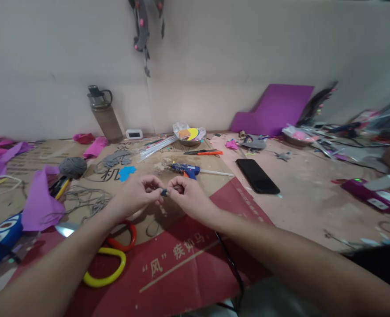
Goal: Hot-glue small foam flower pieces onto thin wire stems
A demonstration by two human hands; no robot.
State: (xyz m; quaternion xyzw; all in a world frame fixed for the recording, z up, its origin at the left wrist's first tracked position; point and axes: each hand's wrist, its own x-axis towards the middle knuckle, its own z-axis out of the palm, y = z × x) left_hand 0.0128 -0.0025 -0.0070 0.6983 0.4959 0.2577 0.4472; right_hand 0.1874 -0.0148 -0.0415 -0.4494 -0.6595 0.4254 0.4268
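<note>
A small dark blue-grey piece [164, 192] is pinched between my two hands above the cardboard; its kind is too small to make out. My left hand [144, 193] grips it from the left with thumb and fingers, and my right hand [188, 194] does the same from the right. Just beyond my hands lies a blue hot glue gun [185, 169] with a clear glue stick in its back. Scissors with red and yellow handles [124, 260] rest partly under my left forearm. Loose grey yarn [91, 199] spreads to the left of my left hand.
A grey yarn ball [73, 167], purple felt [42, 202] and a bottle [106, 119] stand or lie left. An orange utility knife [209, 152] and a bowl [191, 142] are at the back. A black phone [257, 176] lies right. A black cable [229, 259] hangs near the front edge.
</note>
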